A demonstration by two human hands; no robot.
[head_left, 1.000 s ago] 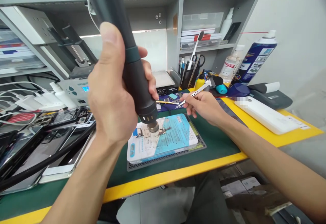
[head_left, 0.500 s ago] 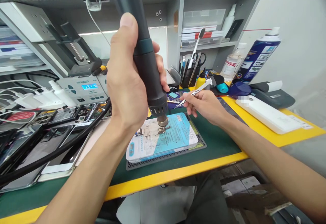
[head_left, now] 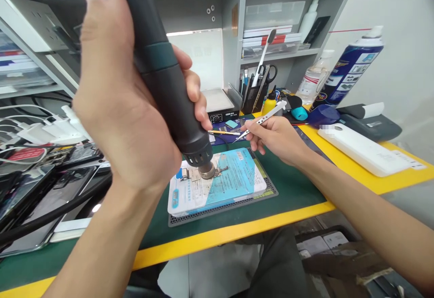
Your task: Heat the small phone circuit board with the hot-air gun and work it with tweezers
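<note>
My left hand [head_left: 125, 108] is wrapped round the dark handle of a hot-air gun [head_left: 169, 90]. Its metal nozzle [head_left: 206, 170] points down, just above small metal parts [head_left: 217, 171] lying on a blue and white card [head_left: 217, 182]. The card rests on a dark perforated mat [head_left: 267, 191]. My right hand [head_left: 274, 137] pinches a pair of silver tweezers [head_left: 262, 119] behind and to the right of the card, tips aimed left and off the parts.
Phones and screens [head_left: 44, 194] are piled at the left with white cables and chargers [head_left: 40, 130]. A spray can [head_left: 349, 69], a clear bottle [head_left: 313, 78], a pen holder [head_left: 252, 96] and a white slab [head_left: 362, 149] stand at the back right. Grey shelving [head_left: 233, 35] rises behind.
The hot-air gun and my left hand have come closer to the camera and tilted, the nozzle shifting slightly left over the card. My right hand with the tweezers stays put.
</note>
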